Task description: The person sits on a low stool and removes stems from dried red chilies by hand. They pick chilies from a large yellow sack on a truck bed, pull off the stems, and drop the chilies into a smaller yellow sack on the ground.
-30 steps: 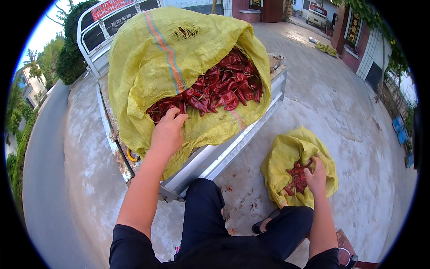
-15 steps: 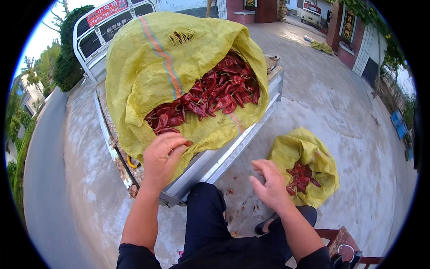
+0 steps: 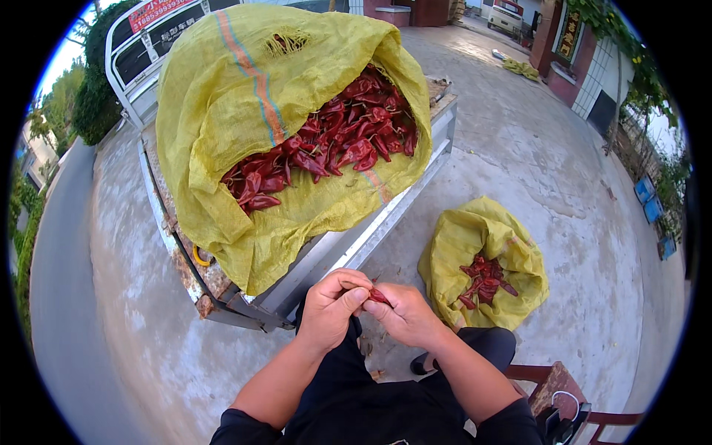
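Observation:
My left hand and my right hand meet over my lap, both pinching a dried red chili pepper. Their fingertips touch, partly hiding the pepper. Beyond them a large yellow woven sack with orange and blue stripes lies open on a truck bed, full of red peppers. A smaller yellow sack stands on the concrete to the right, its top rolled open, with several red peppers inside.
The truck's metal bed edge runs just ahead of my legs. A wooden stool is at lower right. Blue containers line the right side. A road runs along the left. A parked white vehicle stands far back.
My left hand has left the large sack's opening with a pepper, and my right hand has left the small sack. The two hands have come together low in front of me.

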A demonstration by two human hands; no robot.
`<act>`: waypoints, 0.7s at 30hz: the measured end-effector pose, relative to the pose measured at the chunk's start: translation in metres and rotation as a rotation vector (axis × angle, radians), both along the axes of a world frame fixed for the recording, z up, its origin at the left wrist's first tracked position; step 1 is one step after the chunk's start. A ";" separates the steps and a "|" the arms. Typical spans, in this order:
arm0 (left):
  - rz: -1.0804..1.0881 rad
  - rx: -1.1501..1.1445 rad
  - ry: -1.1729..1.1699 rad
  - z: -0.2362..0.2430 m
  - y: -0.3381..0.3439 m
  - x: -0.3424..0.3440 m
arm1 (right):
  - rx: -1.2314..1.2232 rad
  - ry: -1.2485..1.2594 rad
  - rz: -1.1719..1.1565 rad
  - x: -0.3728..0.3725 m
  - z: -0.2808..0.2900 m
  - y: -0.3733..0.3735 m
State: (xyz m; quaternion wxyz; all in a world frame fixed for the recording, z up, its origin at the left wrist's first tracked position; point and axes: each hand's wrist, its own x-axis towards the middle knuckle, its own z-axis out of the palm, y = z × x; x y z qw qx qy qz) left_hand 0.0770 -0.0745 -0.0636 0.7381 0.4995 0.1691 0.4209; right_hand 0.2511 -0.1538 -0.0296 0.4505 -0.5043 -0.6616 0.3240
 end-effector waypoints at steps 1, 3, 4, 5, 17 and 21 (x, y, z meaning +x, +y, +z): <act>-0.021 -0.062 -0.057 -0.004 -0.001 0.002 | 0.012 0.038 0.001 -0.001 -0.001 -0.002; -0.062 -0.187 -0.173 -0.011 -0.004 0.006 | 0.048 0.094 -0.014 -0.002 -0.006 -0.005; -0.074 -0.279 -0.237 -0.010 -0.005 0.010 | 0.061 0.114 -0.022 -0.001 -0.009 -0.007; -0.085 -0.372 -0.301 -0.008 -0.004 0.014 | 0.069 0.120 -0.023 0.003 -0.015 -0.008; 0.367 1.027 0.916 0.049 0.066 -0.022 | -0.301 0.444 -0.078 0.032 -0.019 -0.051; 0.896 1.286 1.333 0.051 0.164 -0.059 | -0.261 0.539 -0.094 0.026 -0.031 -0.047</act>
